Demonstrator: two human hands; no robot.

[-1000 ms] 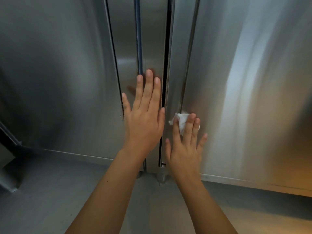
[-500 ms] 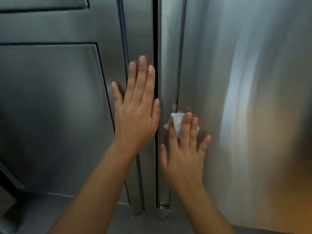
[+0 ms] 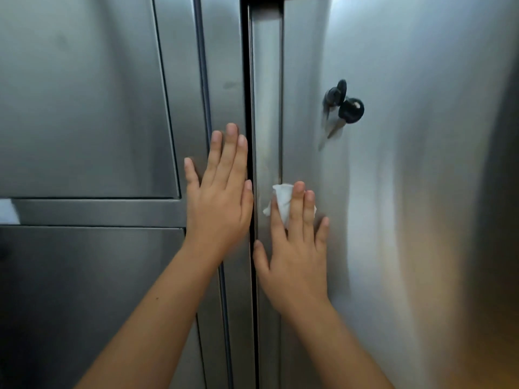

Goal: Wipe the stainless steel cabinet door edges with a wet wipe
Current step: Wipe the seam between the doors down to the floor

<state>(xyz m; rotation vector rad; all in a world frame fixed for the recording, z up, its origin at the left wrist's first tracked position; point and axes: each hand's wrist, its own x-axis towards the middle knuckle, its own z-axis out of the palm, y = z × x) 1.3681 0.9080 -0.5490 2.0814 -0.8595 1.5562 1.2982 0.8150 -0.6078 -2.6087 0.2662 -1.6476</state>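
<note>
Two stainless steel cabinet doors meet at a dark vertical gap (image 3: 248, 108). My left hand (image 3: 222, 200) lies flat with straight fingers on the left door's edge strip (image 3: 224, 66), just left of the gap. My right hand (image 3: 295, 248) presses a crumpled white wet wipe (image 3: 280, 202) under its straight fingers against the right door (image 3: 407, 192), at the groove along that door's left edge strip (image 3: 266, 94). Most of the wipe is hidden beneath the fingers.
A lock with a black-headed key and a second hanging key (image 3: 344, 106) sits on the right door above my right hand. Left of my hands are two recessed panels (image 3: 84, 108) parted by a horizontal rail (image 3: 98, 211).
Both hands have slid up the doors along the centre gap, the wipe still under my right fingers. The view has risen too: the floor is gone and the lock with keys has appeared.
</note>
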